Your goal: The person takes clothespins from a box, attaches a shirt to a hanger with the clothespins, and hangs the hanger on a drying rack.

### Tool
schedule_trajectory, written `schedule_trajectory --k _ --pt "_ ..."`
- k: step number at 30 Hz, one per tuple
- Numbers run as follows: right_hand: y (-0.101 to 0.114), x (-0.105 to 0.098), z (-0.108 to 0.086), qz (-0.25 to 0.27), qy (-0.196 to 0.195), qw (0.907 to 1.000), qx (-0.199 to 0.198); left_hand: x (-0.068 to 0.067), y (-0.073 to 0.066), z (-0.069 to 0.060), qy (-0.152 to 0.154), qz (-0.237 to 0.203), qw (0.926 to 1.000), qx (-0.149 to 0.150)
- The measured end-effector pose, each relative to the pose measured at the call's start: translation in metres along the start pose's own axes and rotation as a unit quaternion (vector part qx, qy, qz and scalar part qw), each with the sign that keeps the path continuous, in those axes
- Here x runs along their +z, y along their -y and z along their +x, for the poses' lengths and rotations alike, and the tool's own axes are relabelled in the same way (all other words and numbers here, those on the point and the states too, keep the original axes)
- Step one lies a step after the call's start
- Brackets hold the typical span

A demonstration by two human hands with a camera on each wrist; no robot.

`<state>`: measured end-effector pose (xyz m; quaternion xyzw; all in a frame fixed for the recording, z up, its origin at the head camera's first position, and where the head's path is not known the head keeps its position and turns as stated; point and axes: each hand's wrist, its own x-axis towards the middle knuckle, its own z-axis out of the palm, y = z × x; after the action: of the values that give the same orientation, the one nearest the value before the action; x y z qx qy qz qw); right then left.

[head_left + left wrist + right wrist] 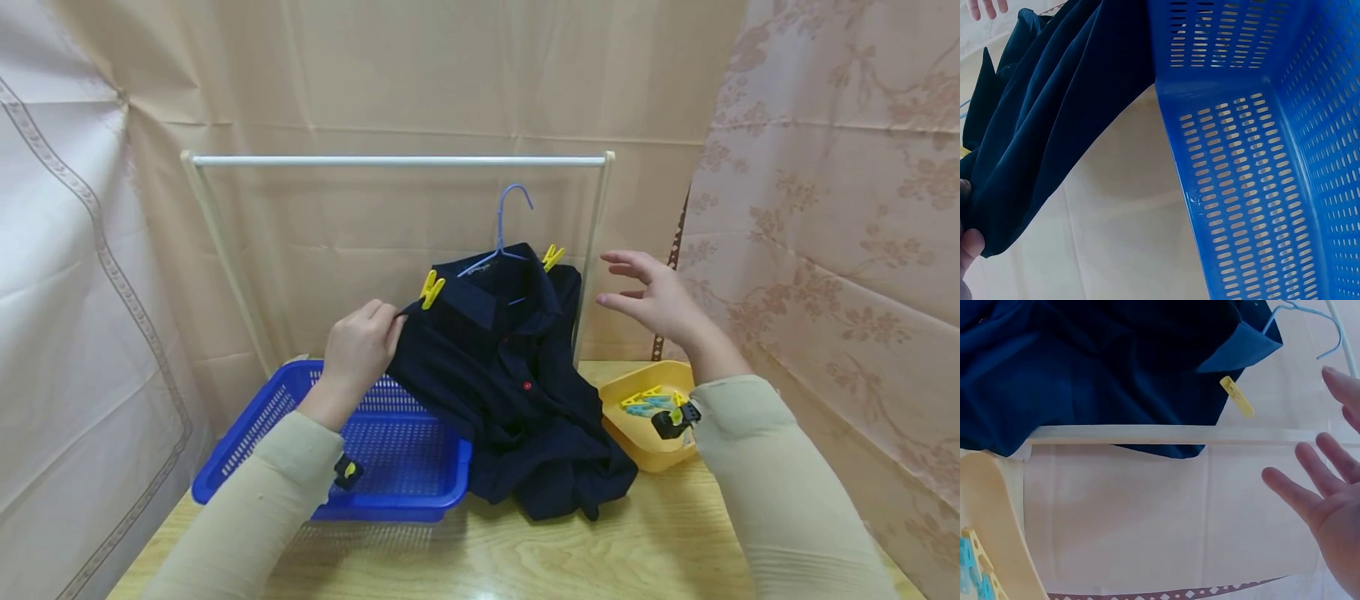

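A dark navy shirt (517,392) with a collar and a red button hangs in front of the rack, its lower part bunched on the table. A blue wire hanger (500,218) sticks up out of its collar, the hook free below the rail. One yellow clothespin (432,290) is clipped at the left shoulder, another clothespin (553,257) at the right. My left hand (362,350) pinches the shirt's left shoulder in its fingers. To the right of the shirt, my right hand (656,300) is in the air with fingers spread, touching nothing.
A blue perforated basket (405,502) stands on the table (480,558) at left. Behind the shirt rises a rack with a white rail (397,161). A yellow tray (652,454) at right holds yellow and blue clothespins (647,402). Curtains surround the table.
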<state>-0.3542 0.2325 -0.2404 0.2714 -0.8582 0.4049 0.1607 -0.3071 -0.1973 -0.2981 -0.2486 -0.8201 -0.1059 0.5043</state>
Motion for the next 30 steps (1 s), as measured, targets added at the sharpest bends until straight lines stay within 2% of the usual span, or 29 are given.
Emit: schedule_trajectory --k 8,14,20,27,30 --pt "-0.013 0.004 0.013 0.052 -0.052 0.9971 0.021 0.001 0.001 0.0 0.0 0.001 1.0 -0.003" --pt "-0.022 0.011 0.019 0.116 -0.083 0.9889 0.04 0.002 0.002 -0.001 0.007 0.0 0.9999 -0.007" --pt "-0.032 0.023 0.023 0.196 -0.087 0.9744 0.068 0.003 0.003 -0.001 0.004 0.001 1.0 -0.006" --pt "-0.037 0.035 0.03 0.218 -0.09 0.9685 0.08 0.003 0.003 -0.002 0.002 0.0 1.0 -0.006" --pt "-0.038 0.04 0.035 0.215 -0.084 0.9688 0.089 0.005 0.005 -0.002 0.0 0.003 1.0 -0.004"
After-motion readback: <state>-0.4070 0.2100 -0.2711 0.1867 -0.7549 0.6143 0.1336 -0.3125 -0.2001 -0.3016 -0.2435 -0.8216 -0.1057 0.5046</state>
